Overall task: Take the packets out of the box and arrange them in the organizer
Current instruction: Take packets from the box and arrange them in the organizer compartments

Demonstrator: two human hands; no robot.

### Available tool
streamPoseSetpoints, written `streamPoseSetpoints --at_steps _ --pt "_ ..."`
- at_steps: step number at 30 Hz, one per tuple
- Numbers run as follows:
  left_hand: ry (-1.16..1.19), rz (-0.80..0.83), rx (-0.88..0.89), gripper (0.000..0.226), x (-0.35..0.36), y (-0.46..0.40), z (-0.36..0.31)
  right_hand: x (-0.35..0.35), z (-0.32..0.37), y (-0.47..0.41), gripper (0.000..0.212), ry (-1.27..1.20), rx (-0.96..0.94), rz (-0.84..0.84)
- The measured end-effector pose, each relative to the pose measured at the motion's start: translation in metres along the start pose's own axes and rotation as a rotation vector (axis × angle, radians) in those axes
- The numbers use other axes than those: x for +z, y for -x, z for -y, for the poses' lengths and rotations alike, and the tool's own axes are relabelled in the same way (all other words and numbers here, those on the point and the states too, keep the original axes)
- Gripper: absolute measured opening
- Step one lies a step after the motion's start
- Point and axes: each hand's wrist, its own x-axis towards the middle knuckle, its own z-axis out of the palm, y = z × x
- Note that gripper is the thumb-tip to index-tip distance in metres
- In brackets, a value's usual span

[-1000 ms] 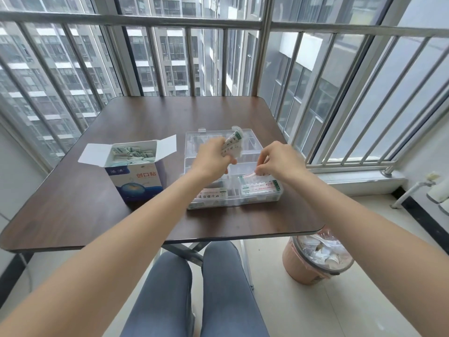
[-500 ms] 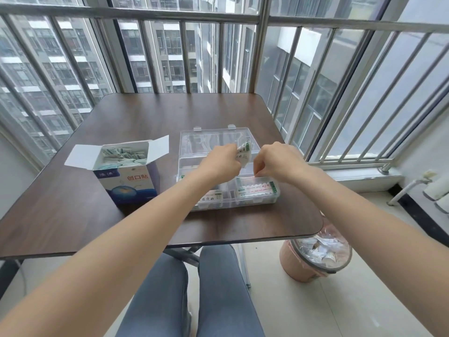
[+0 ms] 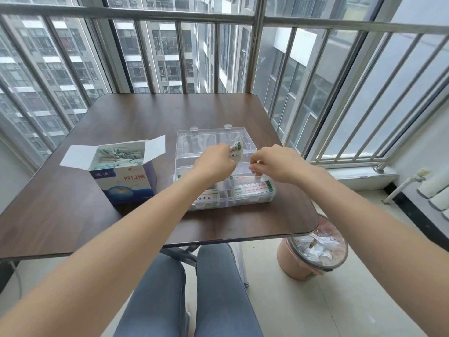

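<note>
An open blue and white cardboard box (image 3: pixel 126 183) full of small packets (image 3: pixel 116 155) stands on the left of the brown table. To its right lies a clear plastic organizer (image 3: pixel 245 198) with its lid (image 3: pixel 209 139) laid back. My left hand (image 3: pixel 215 164) grips a small bunch of packets (image 3: pixel 236 152) above the organizer's middle. My right hand (image 3: pixel 274 162) hovers just right of that bunch, fingertips curled down over a middle compartment; what they pinch is hidden. Packets (image 3: pixel 252 188) lie flat in the front compartments.
The table's (image 3: pixel 60 215) right edge runs close to a metal window railing (image 3: pixel 340 117). A lined waste bin (image 3: pixel 313 254) with scraps stands on the floor at the table's front right corner. My knees (image 3: pixel 184 293) sit under the near edge.
My left hand has lowered the bunch of packets slightly toward the organizer. My right hand has moved a little closer to the bunch and its fingers point down into the tray.
</note>
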Motion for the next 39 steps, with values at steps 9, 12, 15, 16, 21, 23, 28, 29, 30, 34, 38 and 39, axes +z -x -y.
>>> streamPoseSetpoints --at_steps 9,12,15,16,21,23,28,29,30,34,38,39 --pt "-0.049 0.065 0.000 0.014 -0.001 -0.002 -0.001 0.001 0.008 -0.002 0.021 0.067 0.028 -0.019" --pt "0.029 0.032 0.015 0.012 -0.004 0.001 0.002 0.002 0.005 -0.002 0.020 0.011 0.057 -0.057" --pt "0.301 0.007 0.080 0.018 -0.012 0.008 0.002 0.000 0.001 0.000 0.013 -0.358 0.101 -0.174" --pt "0.424 0.030 0.096 0.021 -0.014 0.012 0.002 -0.001 0.001 0.001 0.012 -0.539 0.106 -0.197" --pt "0.758 0.177 0.124 0.022 -0.020 0.032 0.002 -0.004 0.011 0.011 0.018 -1.010 0.105 -0.230" --pt "0.817 0.186 0.132 0.022 -0.020 0.034 0.002 -0.006 0.012 0.014 0.016 -1.062 0.121 -0.262" --pt "0.864 0.079 0.075 0.015 -0.023 0.032 0.002 -0.006 0.004 0.014 0.010 -1.202 0.238 -0.318" --pt "0.852 0.059 0.068 0.016 -0.023 0.031 0.003 -0.006 0.001 0.014 0.008 -1.326 0.263 -0.308" --pt "0.839 0.048 0.067 0.018 -0.023 0.030 0.003 -0.005 -0.002 0.015 0.007 -1.480 0.275 -0.293" --pt "0.879 0.035 0.054 0.022 -0.018 0.029 0.001 -0.006 -0.008 0.018 0.005 -1.838 0.216 -0.242" --pt "0.886 -0.013 0.019 0.023 -0.014 0.026 -0.001 -0.004 -0.014 0.015 0.024 -1.785 0.242 -0.265" --pt "0.844 -0.038 0.011 0.023 -0.013 0.025 0.000 -0.003 -0.014 0.015 0.021 -1.672 0.236 -0.271"
